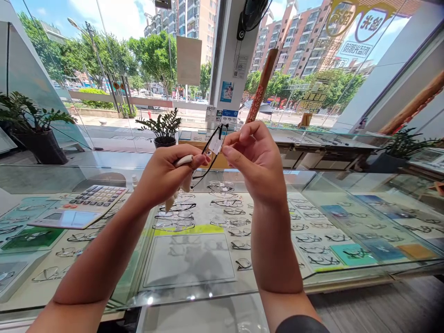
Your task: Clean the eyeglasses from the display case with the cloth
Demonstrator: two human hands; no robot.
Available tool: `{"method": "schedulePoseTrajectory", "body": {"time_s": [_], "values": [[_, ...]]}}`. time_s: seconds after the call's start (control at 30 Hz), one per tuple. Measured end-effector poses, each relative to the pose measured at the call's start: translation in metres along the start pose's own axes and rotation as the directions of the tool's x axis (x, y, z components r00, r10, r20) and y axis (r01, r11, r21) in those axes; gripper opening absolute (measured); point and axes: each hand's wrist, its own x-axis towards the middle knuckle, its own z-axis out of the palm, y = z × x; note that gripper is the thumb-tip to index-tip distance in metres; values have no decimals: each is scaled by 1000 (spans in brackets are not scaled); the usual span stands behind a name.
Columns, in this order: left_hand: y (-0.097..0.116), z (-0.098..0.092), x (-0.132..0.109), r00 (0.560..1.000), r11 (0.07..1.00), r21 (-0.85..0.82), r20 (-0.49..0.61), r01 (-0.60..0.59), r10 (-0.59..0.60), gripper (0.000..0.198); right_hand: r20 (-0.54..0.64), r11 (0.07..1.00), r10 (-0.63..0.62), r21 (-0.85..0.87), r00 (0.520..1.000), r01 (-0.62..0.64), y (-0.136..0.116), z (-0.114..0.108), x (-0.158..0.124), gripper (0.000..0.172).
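Observation:
A pair of black-framed eyeglasses (206, 147) is held up above the glass counter, turned edge-on. My left hand (165, 173) is closed round its near side, thumb and index finger pinching the frame. Pale cloth (184, 161) is bunched in the same hand, its ends hanging below the fingers. On the eyeglasses shows a small white tag (215, 144) with faint print. My right hand (259, 162) has thumb and index finger pinched at the tag's right edge, other fingers curled. Its fingertips partly hide what lies between them.
Below, the glass display counter (194, 296) contains rows of eyeglasses. A calculator (93, 203) lies on its left side. Potted plants (163, 125) stand beyond, near the window. A reddish-brown post (262, 88) rises behind my right hand. Another display case (374, 231) extends to the right.

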Motion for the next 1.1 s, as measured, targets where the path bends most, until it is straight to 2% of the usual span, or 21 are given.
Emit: {"method": "schedulePoseTrajectory", "body": {"time_s": [0.27,0.4,0.5,0.6,0.77,1.1], "values": [[0,-3,2,997,997,-73,77,10,-5,35,34,998,51,35,998,-52,-3,0,1,50],[-4,-3,1,999,993,-117,-45,6,-11,38,121,995,89,27,989,-93,-4,1,-2,51],[-7,-1,0,986,993,-114,-160,25,-43,40,191,991,120,27,974,-127,-2,5,-4,51],[-7,2,-1,973,994,-102,-224,26,-48,40,229,991,115,38,967,-127,0,10,-4,51],[-4,5,-2,968,995,-87,-244,40,-60,40,248,990,122,35,961,-135,-1,15,-3,50],[4,8,-4,966,1000,-9,-257,-30,27,36,217,988,152,-59,964,-143,-4,16,-3,39]]}}
